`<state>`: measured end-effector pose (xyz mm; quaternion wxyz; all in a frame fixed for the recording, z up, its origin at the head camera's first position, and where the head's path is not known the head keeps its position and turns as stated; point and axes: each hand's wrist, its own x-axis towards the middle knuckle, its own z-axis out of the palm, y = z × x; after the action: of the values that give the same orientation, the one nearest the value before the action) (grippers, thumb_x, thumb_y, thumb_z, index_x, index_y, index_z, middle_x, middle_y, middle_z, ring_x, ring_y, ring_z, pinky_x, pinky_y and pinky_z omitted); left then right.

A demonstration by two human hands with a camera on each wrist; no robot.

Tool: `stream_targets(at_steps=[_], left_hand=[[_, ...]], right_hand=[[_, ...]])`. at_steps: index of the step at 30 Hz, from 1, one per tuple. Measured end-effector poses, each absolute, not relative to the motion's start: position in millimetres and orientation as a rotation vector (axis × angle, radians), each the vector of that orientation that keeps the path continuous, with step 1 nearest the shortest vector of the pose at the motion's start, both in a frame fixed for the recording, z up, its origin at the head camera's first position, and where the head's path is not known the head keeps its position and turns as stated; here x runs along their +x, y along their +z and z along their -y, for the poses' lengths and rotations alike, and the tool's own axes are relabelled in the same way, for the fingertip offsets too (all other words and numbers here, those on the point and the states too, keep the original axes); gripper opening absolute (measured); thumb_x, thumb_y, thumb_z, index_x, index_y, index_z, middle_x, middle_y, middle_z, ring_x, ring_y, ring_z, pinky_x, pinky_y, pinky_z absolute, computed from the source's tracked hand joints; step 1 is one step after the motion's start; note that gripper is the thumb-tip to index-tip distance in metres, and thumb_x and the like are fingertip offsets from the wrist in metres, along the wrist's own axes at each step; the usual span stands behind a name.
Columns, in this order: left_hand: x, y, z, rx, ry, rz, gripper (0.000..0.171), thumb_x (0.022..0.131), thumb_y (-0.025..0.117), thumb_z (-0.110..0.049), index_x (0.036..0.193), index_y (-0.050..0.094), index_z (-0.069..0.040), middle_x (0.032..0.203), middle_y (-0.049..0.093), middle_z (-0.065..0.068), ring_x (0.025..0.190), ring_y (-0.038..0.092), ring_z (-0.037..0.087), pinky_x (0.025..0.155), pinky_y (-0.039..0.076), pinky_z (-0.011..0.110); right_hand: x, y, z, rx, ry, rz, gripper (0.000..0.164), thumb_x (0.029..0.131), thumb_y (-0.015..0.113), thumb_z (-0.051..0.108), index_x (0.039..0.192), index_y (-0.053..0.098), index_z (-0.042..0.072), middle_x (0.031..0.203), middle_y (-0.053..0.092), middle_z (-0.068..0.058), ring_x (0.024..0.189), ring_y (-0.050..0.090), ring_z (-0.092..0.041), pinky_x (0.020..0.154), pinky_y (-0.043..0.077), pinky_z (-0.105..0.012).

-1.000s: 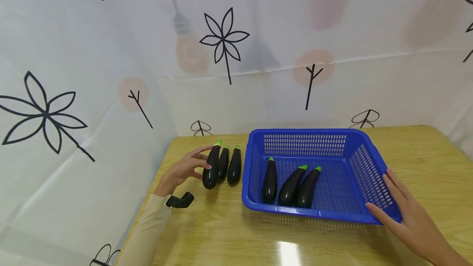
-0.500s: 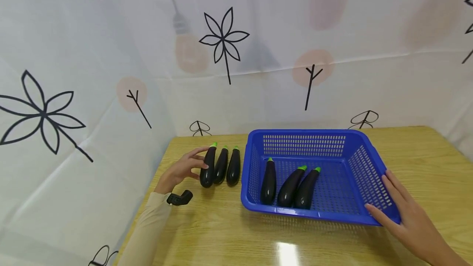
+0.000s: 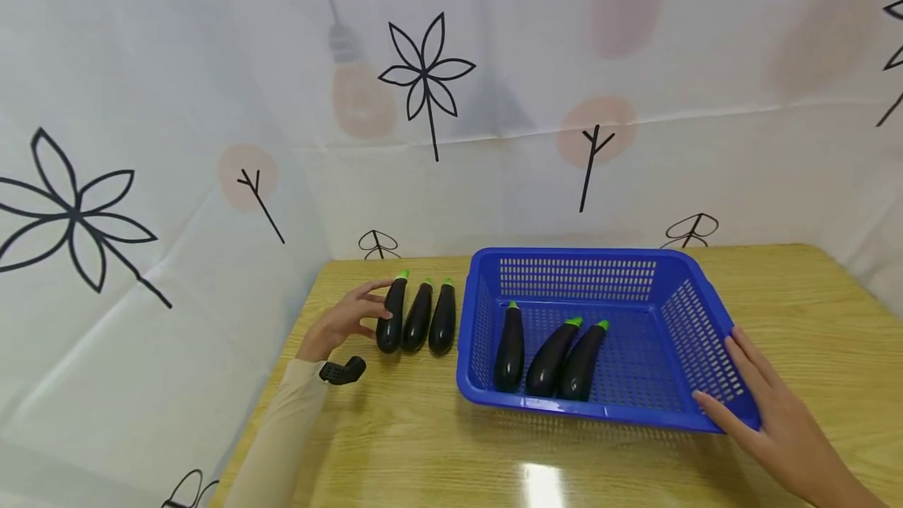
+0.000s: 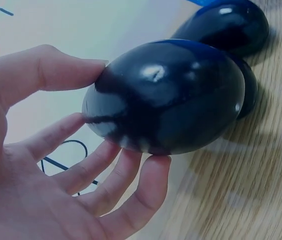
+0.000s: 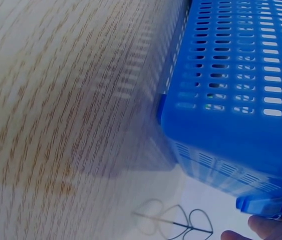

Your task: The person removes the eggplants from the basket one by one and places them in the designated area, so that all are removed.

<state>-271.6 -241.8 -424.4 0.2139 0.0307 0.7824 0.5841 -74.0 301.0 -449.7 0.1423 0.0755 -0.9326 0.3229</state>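
Note:
My left hand [image 3: 350,315] holds a dark, glossy eggplant [image 3: 391,313] with a green stem tip, thumb on one side and fingers on the other. In the left wrist view, the rounded end of this eggplant [image 4: 165,97] faces the camera. Two more eggplants lie just right of it, a near one [image 3: 418,317] and a farther one [image 3: 443,318]. My right hand [image 3: 779,422] rests on the right front corner of a blue plastic basket [image 3: 607,409], fingers straight along its rim. In the right wrist view, only fingertips [image 5: 263,226] show at the basket's edge.
Inside the basket three eggplants lie towards the left: one apart [image 3: 509,349], two side by side [image 3: 553,359]. A wood-grain table [image 3: 416,437] carries everything. Behind and to the left hangs a patterned white cloth [image 3: 515,179]. A black wrist camera [image 3: 343,371] sits on my left wrist.
My left hand has moved slightly left with its eggplant, which overlapped the neighbouring one before and now stands more beside it. The right hand keeps its place on the basket.

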Motion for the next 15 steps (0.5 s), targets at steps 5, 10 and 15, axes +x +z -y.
stream_targets(at_steps=[5,10,15], left_hand=[[-275.3,-428.3,242.7,0.101,1.6,-2.182,0.061,0.09,0.06,-0.011,0.145,0.037,-0.022,0.137,0.04,0.019,0.1,0.054,0.029,0.069,0.051,0.043],[-281.9,-433.8,244.3,0.091,1.583,-2.19,0.061,0.09,0.06,-0.01,0.145,0.037,-0.021,0.135,0.044,0.019,0.101,0.055,0.029,0.068,0.051,0.042],[-288.0,-439.5,247.2,0.065,1.571,-2.198,0.062,0.089,0.06,-0.008,0.145,0.038,-0.021,0.132,0.048,0.018,0.102,0.056,0.03,0.068,0.051,0.042]], right_hand=[[-73.5,-449.3,-300.9,0.195,0.927,2.721,0.086,0.09,0.064,0.024,0.153,0.007,0.012,0.159,-0.003,-0.004,0.138,0.002,-0.049,0.099,-0.001,-0.072],[-73.3,-448.2,-300.5,0.191,0.927,2.723,0.085,0.09,0.064,0.024,0.153,0.007,0.012,0.159,-0.003,-0.005,0.138,0.002,-0.049,0.099,-0.001,-0.072],[-73.9,-448.0,-299.1,0.198,0.922,2.717,0.086,0.09,0.064,0.024,0.153,0.008,0.013,0.159,-0.003,-0.003,0.139,0.002,-0.046,0.099,0.0,-0.072]])
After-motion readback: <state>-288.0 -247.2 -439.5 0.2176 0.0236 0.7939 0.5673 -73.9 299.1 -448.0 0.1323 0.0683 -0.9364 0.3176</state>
